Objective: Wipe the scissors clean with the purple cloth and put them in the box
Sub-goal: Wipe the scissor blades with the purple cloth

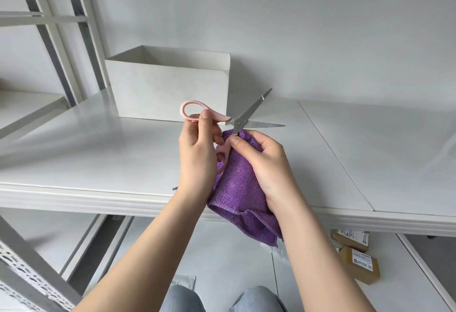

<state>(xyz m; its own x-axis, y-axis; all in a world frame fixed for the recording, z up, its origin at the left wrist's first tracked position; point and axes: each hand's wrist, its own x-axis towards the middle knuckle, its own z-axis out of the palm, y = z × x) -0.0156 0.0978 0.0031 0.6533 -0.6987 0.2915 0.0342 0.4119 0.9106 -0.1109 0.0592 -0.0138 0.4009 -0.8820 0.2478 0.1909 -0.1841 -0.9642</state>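
A pair of scissors (243, 118) with pink handles and steel blades is held in the air just above the near part of a white table (98, 153), its blades spread wide apart: one blade points up and to the right, toward the back wall, the other points almost level to the right. The handles lie to the left of the pivot, so the long axis runs roughly left to right, handles left, tips right. The left hand (197, 156) grips the handles, its fingers curled round the lower loop and a fingertip resting against the upper pink loop. The right hand (261, 166) holds a bunched purple cloth (240, 183) directly beneath the pivot, its fingers wrapped round the cloth and the thumb pinching a fold right at the base of the blades; the rest of the cloth hangs down past the table edge. Both blades stand bare above the cloth, so the wiping looks unfinished, and the cloth hand sits nearest the blades for the stroke out toward the tips. An open white box (170, 89) stands on the table just behind the scissors, slightly left, nearer the hand with the handles. Metal shelving (61, 40) rises at the left; brown parcels (355, 255) lie on the floor at lower right
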